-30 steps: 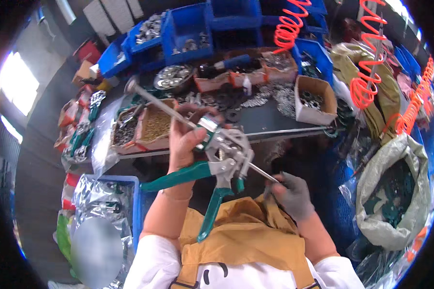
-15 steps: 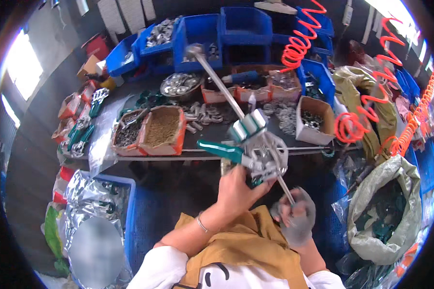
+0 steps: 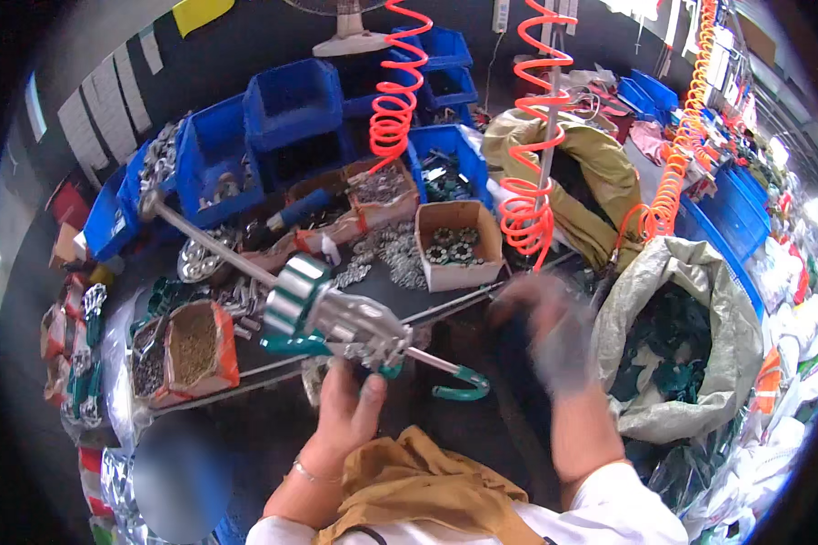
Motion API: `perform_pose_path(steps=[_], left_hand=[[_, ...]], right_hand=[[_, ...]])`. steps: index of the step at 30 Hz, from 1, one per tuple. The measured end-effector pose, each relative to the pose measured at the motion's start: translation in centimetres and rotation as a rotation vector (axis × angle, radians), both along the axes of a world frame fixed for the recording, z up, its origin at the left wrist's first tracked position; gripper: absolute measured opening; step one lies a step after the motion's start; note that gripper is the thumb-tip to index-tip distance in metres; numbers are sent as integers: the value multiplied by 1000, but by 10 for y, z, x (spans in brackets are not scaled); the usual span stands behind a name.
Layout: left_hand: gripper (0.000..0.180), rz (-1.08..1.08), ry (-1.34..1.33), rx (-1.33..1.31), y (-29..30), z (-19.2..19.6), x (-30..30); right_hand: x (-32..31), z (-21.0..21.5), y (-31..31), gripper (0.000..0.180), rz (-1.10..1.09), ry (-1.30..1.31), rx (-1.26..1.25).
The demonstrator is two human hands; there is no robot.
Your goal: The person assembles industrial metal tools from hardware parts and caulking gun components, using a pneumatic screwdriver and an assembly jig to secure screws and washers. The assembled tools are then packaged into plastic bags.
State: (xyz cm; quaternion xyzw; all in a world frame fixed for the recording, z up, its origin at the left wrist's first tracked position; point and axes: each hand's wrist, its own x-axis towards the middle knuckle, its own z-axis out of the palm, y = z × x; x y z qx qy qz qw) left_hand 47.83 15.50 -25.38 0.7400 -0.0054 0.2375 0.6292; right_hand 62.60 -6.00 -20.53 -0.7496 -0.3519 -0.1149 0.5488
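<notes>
My left hand (image 3: 344, 411) is closed around the handle end of a caulking gun (image 3: 354, 318) with a metal body and green parts. Its long metal rod (image 3: 214, 243) points to the far left. At the other end, a rod with a green hook (image 3: 463, 386) sticks out to the right. Over to the right, apart from the gun, my right hand (image 3: 554, 331) wears a grey glove and is smeared by motion. Its fingers cannot be made out. It is nearest to the bench edge and a green-grey sack (image 3: 609, 304).
Cardboard boxes of small parts (image 3: 195, 345), a white box of rings (image 3: 459, 263) and blue bins (image 3: 218, 168) line the bench. Red coiled hoses (image 3: 527, 213) hang at the right. An olive sack (image 3: 600, 173) stands behind them. A fan (image 3: 350, 36) is at the back.
My right hand has come off the gun's rod and moved right and away from me. The view has turned right. The green hook on the rod now shows.
</notes>
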Motion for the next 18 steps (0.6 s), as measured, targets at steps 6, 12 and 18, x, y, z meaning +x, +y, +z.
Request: perform_pose_path(steps=[6, 12, 18], left_hand=[[26, 21, 319, 252, -28, -5, 30], [31, -124, 322, 229, -39, -34, 42], [29, -50, 322, 230, -43, -31, 42]], right_hand=[[329, -40, -133, 29, -716, -383, -524], [437, -109, -119, 50, -557, -203, -715], [362, -52, -31, 51, -661, 69, -934]])
